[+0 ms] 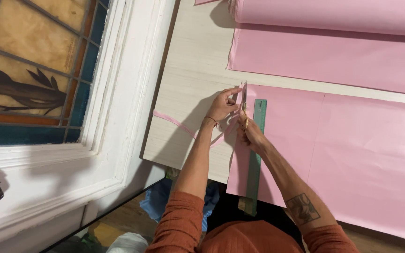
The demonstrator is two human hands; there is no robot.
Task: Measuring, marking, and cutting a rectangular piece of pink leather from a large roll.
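Note:
My right hand (251, 133) grips a pair of scissors (244, 96) whose blades point away from me along the left edge of a pink fabric sheet (352, 145). My left hand (222, 105) pinches a thin pink strip (176, 122) at the fabric's edge, just left of the blades. The strip trails leftward across the pale wooden table (191, 70). A long green ruler (256, 159) lies on the fabric right beside my right hand, running toward me past the table's front edge.
A second pink fabric length (329, 56) and a pink fabric roll (329, 16) lie at the far side of the table. A white-framed stained-glass window (33, 70) stands to the left. Blue cloth (158, 206) lies on the floor below the table.

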